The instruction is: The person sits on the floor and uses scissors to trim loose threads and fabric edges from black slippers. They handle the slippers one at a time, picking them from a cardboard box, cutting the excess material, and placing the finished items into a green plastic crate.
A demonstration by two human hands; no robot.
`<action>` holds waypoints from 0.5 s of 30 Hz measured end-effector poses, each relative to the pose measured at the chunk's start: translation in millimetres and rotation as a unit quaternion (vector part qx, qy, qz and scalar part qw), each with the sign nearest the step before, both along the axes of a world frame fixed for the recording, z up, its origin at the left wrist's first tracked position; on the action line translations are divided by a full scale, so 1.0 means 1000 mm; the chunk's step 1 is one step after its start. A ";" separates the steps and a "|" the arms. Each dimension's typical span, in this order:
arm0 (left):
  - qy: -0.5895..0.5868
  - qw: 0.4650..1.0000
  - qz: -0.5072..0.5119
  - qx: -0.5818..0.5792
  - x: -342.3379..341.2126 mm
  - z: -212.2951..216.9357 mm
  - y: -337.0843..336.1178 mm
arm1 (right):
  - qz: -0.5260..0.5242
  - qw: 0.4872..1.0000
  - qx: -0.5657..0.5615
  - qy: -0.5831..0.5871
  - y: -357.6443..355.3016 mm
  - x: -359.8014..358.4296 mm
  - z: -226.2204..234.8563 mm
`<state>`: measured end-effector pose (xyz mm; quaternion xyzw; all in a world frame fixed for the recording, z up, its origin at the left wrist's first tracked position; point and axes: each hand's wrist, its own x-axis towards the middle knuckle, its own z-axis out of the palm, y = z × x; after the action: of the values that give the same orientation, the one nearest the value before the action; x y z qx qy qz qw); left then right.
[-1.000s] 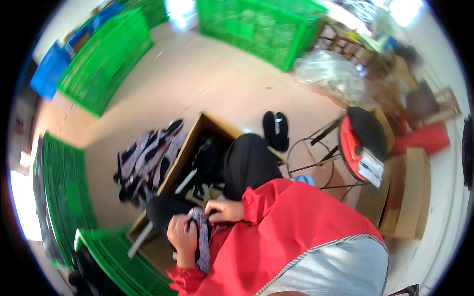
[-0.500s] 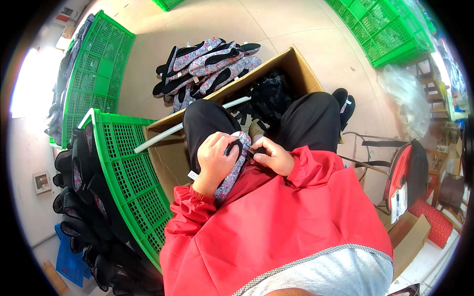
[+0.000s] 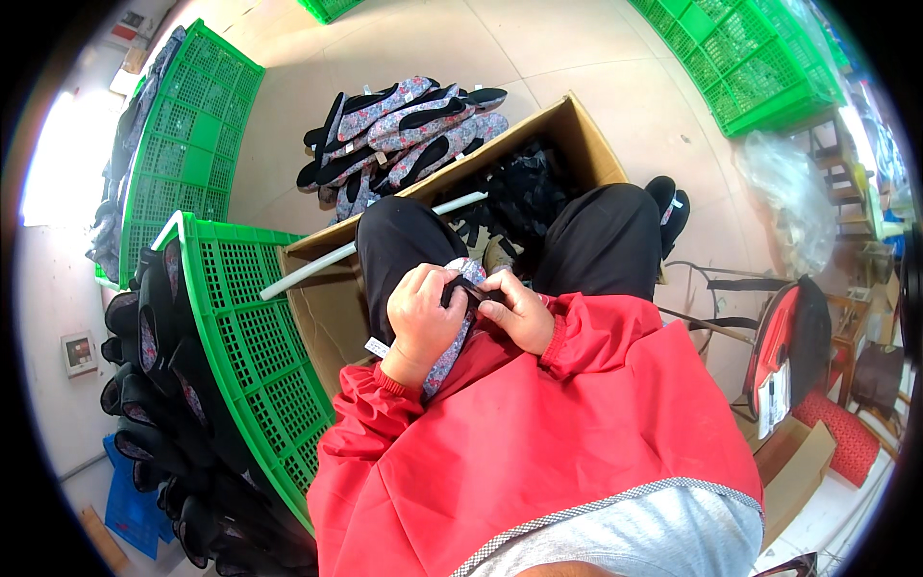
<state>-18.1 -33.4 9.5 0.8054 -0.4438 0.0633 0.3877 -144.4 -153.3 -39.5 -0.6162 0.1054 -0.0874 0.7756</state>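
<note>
Left hand (image 3: 423, 317) wrapped round a floral fabric shoe (image 3: 450, 337), grip pressed shut on its middle, the shoe running from the fingers down past the wrist on the lap. Right hand (image 3: 519, 310) just beside it, grip pinching the shoe's dark strap (image 3: 471, 288) at the top end, thumbs almost touching. A small white tag (image 3: 377, 346) hangs just left of the left wrist. Beyond the hands, between the knees, an open cardboard box (image 3: 332, 298) with dark shoes in it; further out a pile of matching floral shoes (image 3: 404, 125) on the floor. Left of the left grip, a green crate (image 3: 255, 346) with black shoes along its edge. Risk as I judge it: the strap pinch is thin, could slip; a hard tug may tear the strap or drop the shoe into the box.
</note>
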 end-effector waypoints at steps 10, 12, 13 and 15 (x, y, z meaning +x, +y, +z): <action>-0.026 1.000 0.005 0.005 -0.002 -0.004 -0.001 | -0.033 0.999 -0.042 -0.010 0.003 0.003 0.004; -0.024 1.000 0.001 0.010 -0.001 -0.004 -0.001 | -0.036 0.999 -0.029 -0.008 0.003 0.004 0.001; -0.020 1.000 -0.001 0.009 -0.001 -0.003 -0.002 | -0.039 0.999 -0.022 -0.008 0.003 0.004 0.001; -0.012 1.000 -0.012 0.004 -0.002 -0.001 -0.004 | -0.047 0.999 -0.004 0.008 0.003 0.002 0.007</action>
<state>-20.1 -37.3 8.7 0.8008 -0.4584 0.0664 0.3798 -142.5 -150.7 -32.4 -0.6139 0.1406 -0.1193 0.7675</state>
